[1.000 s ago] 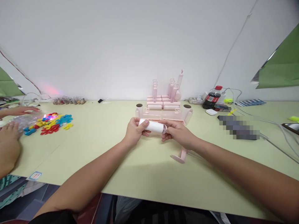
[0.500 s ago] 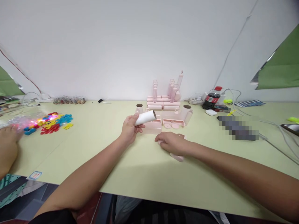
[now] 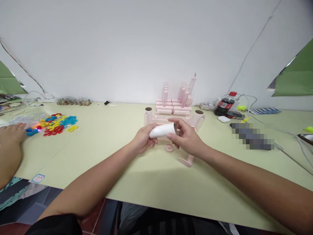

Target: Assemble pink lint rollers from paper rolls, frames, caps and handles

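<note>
Bright light fills the flat white wall (image 3: 122, 49). The smooth white round tube (image 3: 161, 131) is darker inside. Soft shadow dims the flat pale yellow-green table (image 3: 97, 133). Squares hide one long dark thing (image 3: 251, 136).

It seems a workshop: similar pink parts (image 3: 163, 107) near the worktop's (image 3: 110, 137) back edge, a numbered label (image 3: 38, 178) at its front.

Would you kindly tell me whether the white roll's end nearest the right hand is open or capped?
Open: the white roll shows its brown inner wall there, uncapped. The left hand hides the other end.
</note>
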{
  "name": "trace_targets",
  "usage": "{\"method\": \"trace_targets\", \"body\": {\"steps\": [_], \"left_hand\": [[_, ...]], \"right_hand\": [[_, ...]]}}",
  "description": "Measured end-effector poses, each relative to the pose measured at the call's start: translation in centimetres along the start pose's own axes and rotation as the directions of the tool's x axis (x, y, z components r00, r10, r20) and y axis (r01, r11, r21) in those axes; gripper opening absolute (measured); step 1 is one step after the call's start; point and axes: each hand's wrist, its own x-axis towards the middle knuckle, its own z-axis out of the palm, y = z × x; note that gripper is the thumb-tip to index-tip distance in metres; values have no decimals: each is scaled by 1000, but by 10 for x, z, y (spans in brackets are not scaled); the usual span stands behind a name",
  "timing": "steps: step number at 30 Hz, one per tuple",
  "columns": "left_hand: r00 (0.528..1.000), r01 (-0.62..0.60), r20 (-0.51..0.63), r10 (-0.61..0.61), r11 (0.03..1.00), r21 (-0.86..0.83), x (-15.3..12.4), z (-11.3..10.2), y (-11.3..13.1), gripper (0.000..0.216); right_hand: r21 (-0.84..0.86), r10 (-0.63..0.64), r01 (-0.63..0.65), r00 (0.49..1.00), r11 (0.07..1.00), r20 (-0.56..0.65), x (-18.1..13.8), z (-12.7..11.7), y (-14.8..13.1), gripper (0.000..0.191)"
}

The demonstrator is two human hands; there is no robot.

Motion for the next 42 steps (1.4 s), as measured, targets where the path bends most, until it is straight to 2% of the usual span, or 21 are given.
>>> {"method": "trace_targets", "body": {"steps": [3,8,10,12,13,15,17,18,20,23,26,29,32,36,40,42], "left_hand": [[997,46,59,-48,998,39,-4,5,-1,44],[997,81,-8,-82,995,-61,-5,12,-7,39],[996,89,22,-90,996,21,-7,14,-11,30],[998,43,43,-56,965,260,-10,15,-15,19],[998,-10,55,-14,907,421,-12,15,-16,15],[991,-131,101,84,695,706,-16,13,-18,11],[974,-221,163,160,476,851,-18,10,-20,11],[967,-242,186,172,406,881,-19,9,-20,14],[964,-254,209,163,346,903,-19,7,-21,17],[966,-254,223,133,314,915,-18,6,-21,16],[965,-258,234,122,245,935,-16,5,-21,17],[962,-259,240,128,170,951,-14,3,-21,17],[968,-231,215,130,119,966,-13,2,-21,18],[971,-205,201,128,15,979,-15,6,-19,22],[955,-247,265,132,-134,960,-23,16,-22,28],[936,-308,330,122,-168,936,-28,20,-27,30]], "right_hand": [[22,-64,65,997,998,-44,8,-4,-16,43],[20,-162,172,956,985,-245,23,-22,-39,32],[-2,-193,201,941,980,-276,31,-26,-44,30],[-33,-218,218,935,975,-280,42,-24,-46,32],[-52,-222,216,938,975,-265,48,-21,-44,34],[-124,-212,191,960,974,-184,62,-10,-39,39],[-256,-233,205,969,944,-84,76,5,-33,42],[-336,-255,235,967,912,-16,82,13,-29,43],[-467,-282,299,953,832,108,92,28,-24,47],[-581,-265,350,937,735,228,102,45,-18,48],[-649,-218,356,933,672,287,108,54,-14,46],[-683,-190,346,936,643,296,110,55,-14,44],[-657,-195,329,943,678,271,101,44,-16,44],[-611,-212,281,960,740,184,70,9,-21,42],[-652,-119,128,991,747,59,22,-38,-21,29],[-708,8,10,1000,706,22,-4,-58,-19,27]]}}
